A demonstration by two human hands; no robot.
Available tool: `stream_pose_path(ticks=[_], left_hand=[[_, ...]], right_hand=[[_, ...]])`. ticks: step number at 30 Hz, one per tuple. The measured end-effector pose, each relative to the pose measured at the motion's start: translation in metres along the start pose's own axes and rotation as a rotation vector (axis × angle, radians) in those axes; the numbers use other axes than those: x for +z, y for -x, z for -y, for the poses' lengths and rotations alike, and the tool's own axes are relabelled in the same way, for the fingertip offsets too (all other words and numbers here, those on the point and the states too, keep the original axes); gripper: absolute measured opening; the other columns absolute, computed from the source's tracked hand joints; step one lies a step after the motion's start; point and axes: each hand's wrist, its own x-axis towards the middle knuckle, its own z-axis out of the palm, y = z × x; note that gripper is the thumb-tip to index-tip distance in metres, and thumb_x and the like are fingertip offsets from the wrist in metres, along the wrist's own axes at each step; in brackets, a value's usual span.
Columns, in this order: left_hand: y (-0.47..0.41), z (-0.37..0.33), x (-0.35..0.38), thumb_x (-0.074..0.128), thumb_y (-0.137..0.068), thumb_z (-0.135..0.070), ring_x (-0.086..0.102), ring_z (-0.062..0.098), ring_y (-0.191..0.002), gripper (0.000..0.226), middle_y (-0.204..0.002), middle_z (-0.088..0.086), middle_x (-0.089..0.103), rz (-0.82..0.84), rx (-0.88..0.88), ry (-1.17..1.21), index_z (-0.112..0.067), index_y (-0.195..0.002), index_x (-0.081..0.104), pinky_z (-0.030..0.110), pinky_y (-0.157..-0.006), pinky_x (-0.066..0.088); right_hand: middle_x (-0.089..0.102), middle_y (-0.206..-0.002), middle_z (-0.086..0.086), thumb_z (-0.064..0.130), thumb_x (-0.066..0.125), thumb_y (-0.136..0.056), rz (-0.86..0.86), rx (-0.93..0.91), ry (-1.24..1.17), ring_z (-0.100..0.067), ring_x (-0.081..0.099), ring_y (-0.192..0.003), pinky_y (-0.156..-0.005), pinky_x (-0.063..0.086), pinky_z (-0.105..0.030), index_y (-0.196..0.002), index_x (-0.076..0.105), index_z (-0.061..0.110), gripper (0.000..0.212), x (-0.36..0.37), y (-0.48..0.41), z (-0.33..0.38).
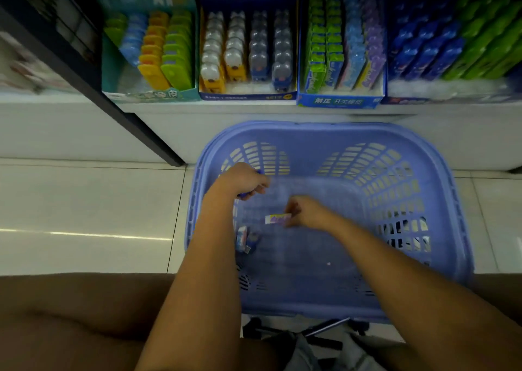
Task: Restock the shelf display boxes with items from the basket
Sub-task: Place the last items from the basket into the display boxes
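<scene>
Both hands down in the basket, gathering the last few items for the shelf.

The right hand [309, 212] pinches a small purple pack [278, 218] between thumb and fingers, low inside the basket [324, 129]; the left hand [243, 183] has its fingers curled round a blue item (blur hides what kind); two or so loose packs [246, 239] lie on the basket floor beside the left forearm; the display boxes [339, 101] look largely stocked, with gaps at their fronts; with so little in the basket, the restock seems well along, only these pieces left to place.
</scene>
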Motion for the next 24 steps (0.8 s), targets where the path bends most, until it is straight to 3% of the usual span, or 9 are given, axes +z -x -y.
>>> stream_pose_path(ticks=[2,3,6,8,13,18,21,24], left_hand=[[0.010,-0.007,-0.002,0.062,-0.089,-0.021,0.049,0.021,-0.066,0.017,-0.086,0.012,0.062,0.019,0.058,-0.100,-0.004,-0.090,0.064,0.024,-0.049,0.039],[0.015,-0.011,-0.002,0.063,-0.088,-0.024,0.052,0.020,-0.068,0.017,-0.087,0.011,0.062,0.032,0.089,-0.131,-0.006,-0.090,0.064,0.023,-0.051,0.041],[0.031,-0.026,-0.002,0.067,-0.086,-0.035,0.053,0.009,-0.065,0.028,-0.091,-0.001,0.068,0.100,0.202,-0.129,-0.009,-0.098,0.070,0.019,-0.058,0.045],[0.042,-0.036,-0.002,0.069,-0.085,-0.035,0.048,0.008,-0.060,0.031,-0.082,-0.004,0.069,0.138,0.276,-0.051,-0.008,-0.099,0.072,0.020,-0.057,0.044],[0.061,-0.059,-0.005,0.064,-0.088,-0.035,0.048,0.010,-0.056,0.024,-0.077,-0.004,0.073,0.021,0.444,0.190,-0.012,-0.088,0.070,0.020,-0.054,0.045],[0.079,-0.081,-0.004,0.049,-0.093,-0.049,0.043,0.011,-0.039,0.040,-0.051,-0.001,0.054,-0.011,0.413,0.612,-0.014,-0.078,0.061,0.019,-0.038,0.034],[0.087,-0.091,-0.001,0.042,-0.096,-0.052,0.036,0.011,-0.033,0.048,-0.046,-0.001,0.050,0.008,0.411,0.750,-0.014,-0.073,0.059,0.016,-0.034,0.025],[0.091,-0.099,0.005,0.036,-0.100,-0.042,0.036,0.010,-0.035,0.046,-0.049,0.000,0.050,0.065,0.438,0.896,-0.012,-0.076,0.060,0.017,-0.035,0.021]], right_hand=[[0.064,-0.062,0.006,-0.012,0.066,-0.078,-0.089,-0.004,-0.310,0.006,0.055,-0.053,-0.055,0.047,-0.011,-0.083,0.061,0.006,0.018,-0.035,0.015,0.012],[0.065,-0.063,0.008,-0.012,0.064,-0.080,-0.117,-0.011,-0.419,0.006,0.058,-0.054,-0.056,0.048,-0.008,-0.085,0.062,0.008,0.021,-0.052,0.025,0.021],[0.067,-0.074,0.001,-0.006,0.067,-0.079,-0.190,-0.110,-0.519,0.001,0.064,-0.064,-0.063,0.052,-0.012,-0.092,0.066,0.013,0.023,-0.091,0.054,0.050],[0.067,-0.073,0.002,-0.004,0.071,-0.075,-0.245,-0.185,-0.528,-0.002,0.064,-0.066,-0.064,0.053,-0.013,-0.089,0.068,0.016,0.025,-0.107,0.072,0.071],[0.072,-0.077,0.010,0.008,0.075,-0.075,-0.587,-0.412,-0.470,-0.003,0.066,-0.075,-0.071,0.052,-0.014,-0.084,0.073,0.028,0.023,-0.148,0.114,0.111],[0.068,-0.083,0.010,0.017,0.074,-0.078,-1.002,-0.490,-0.189,0.001,0.062,-0.073,-0.067,0.046,-0.008,-0.085,0.065,0.032,0.019,-0.191,0.129,0.121],[0.066,-0.083,0.005,0.018,0.073,-0.080,-0.991,-0.386,-0.009,-0.003,0.060,-0.075,-0.069,0.045,-0.008,-0.088,0.064,0.024,0.013,-0.200,0.119,0.123],[0.062,-0.077,0.012,0.020,0.072,-0.081,-0.953,-0.334,0.145,0.002,0.058,-0.070,-0.062,0.042,0.001,-0.088,0.065,0.024,0.011,-0.209,0.116,0.126]])
